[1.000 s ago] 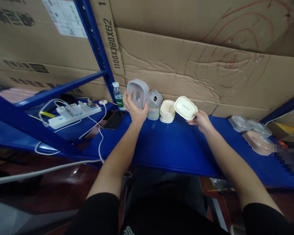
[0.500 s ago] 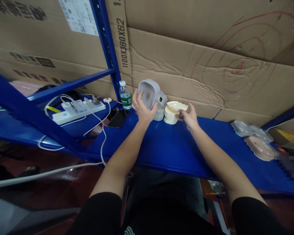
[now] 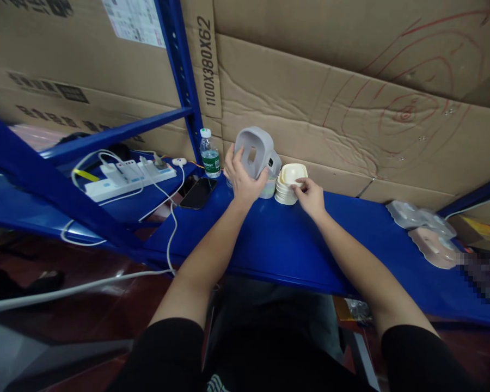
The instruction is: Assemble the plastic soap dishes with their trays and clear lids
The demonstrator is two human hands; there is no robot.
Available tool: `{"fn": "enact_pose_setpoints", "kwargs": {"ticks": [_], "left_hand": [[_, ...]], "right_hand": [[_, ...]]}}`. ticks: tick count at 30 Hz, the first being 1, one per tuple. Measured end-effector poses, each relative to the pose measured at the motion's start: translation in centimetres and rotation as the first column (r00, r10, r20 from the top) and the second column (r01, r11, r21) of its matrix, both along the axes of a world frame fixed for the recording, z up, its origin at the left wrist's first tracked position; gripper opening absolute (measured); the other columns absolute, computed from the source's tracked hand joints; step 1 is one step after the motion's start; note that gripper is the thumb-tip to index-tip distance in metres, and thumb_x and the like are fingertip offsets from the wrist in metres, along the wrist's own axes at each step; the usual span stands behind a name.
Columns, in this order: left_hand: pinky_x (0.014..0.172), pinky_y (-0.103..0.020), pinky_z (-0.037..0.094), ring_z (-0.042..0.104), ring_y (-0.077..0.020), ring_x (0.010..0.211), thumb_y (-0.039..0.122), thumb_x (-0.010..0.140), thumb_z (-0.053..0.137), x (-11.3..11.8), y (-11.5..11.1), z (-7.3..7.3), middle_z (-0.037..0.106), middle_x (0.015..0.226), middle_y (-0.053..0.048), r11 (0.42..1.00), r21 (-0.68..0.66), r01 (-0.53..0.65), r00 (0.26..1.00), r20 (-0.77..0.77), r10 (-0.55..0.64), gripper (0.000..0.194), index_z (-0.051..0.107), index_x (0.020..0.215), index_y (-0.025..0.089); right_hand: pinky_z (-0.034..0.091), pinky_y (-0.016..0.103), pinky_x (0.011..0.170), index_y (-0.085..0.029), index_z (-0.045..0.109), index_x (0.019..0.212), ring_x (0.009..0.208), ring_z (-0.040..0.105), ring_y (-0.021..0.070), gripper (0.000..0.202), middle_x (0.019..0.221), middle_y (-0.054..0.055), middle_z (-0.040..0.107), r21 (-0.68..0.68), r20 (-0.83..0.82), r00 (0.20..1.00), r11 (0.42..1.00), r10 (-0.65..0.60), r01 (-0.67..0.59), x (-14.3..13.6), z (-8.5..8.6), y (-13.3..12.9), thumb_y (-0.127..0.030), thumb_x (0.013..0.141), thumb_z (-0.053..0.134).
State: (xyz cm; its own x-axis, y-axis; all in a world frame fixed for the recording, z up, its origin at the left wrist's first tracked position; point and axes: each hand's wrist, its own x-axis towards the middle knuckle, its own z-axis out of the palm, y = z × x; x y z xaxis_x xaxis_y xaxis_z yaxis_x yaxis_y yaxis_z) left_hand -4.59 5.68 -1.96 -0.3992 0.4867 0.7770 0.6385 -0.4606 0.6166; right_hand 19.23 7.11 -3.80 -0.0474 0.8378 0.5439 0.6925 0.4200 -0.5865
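Note:
A grey hollow holder is gripped by my left hand, its wide opening turned toward me. Behind and below it, clear containers show in part on the blue shelf. My right hand pinches the near right edge of a cream square dish. This dish is tilted over a stack of cream dishes, just right of the grey holder. Whether it touches the stack cannot be made out.
A water bottle and a black phone are at the left. Farther left lies a white power strip with cables. Clear and pinkish plastic packs rest at the right. Cardboard stands behind the shelf.
My right hand has moved slightly left and down; the cream dish in it now shows its square top more squarely. My left hand still holds the grey holder, slightly farther right in view.

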Motion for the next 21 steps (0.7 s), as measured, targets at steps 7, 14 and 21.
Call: {"fn": "enact_pose_setpoints", "kwargs": {"ticks": [7, 14, 21], "left_hand": [[0.134, -0.058, 0.023, 0.031, -0.0396, 0.163, 0.047, 0.083, 0.080, -0.3, 0.3, -0.3, 0.036, 0.171, -0.023, 1.000, 0.018, 0.020, 1.000, -0.016, -0.020, 0.086, 0.044, 0.156, 0.019], [0.129, -0.056, 0.034, 0.038, -0.0390, 0.160, 0.066, 0.089, 0.072, 0.0, 0.6, -0.2, 0.043, 0.167, -0.023, 0.980, 0.062, 0.191, 0.981, 0.000, -0.191, 0.091, 0.039, 0.159, 0.019], [0.109, -0.046, 0.058, 0.066, -0.0334, 0.136, 0.072, 0.098, 0.060, 3.3, -1.3, -0.1, 0.066, 0.144, -0.017, 0.845, 0.040, 0.534, 0.825, 0.195, -0.530, 0.072, 0.052, 0.151, 0.025]], "right_hand": [[0.054, 0.038, 0.074, -0.021, 0.078, 0.119, 0.073, 0.074, 0.0247, 0.042, 0.080, 0.004, 0.079, -0.006, 0.023, 0.996, 0.997, 0.082, -0.082, -0.5, -0.2, 0.0, -0.050, 0.092, 0.064], [0.055, 0.039, 0.077, -0.025, 0.076, 0.115, 0.069, 0.068, 0.0234, 0.038, 0.074, 0.001, 0.072, 0.088, -0.035, 0.996, 0.993, 0.077, -0.074, -1.2, 1.6, -2.0, -0.054, 0.094, 0.062], [0.060, 0.042, 0.088, -0.033, 0.069, 0.139, 0.091, 0.070, 0.0265, 0.054, 0.125, 0.009, 0.074, 0.074, 0.237, 0.933, 0.953, 0.270, -0.295, -1.8, 2.5, -4.7, -0.058, 0.091, 0.073]]}}
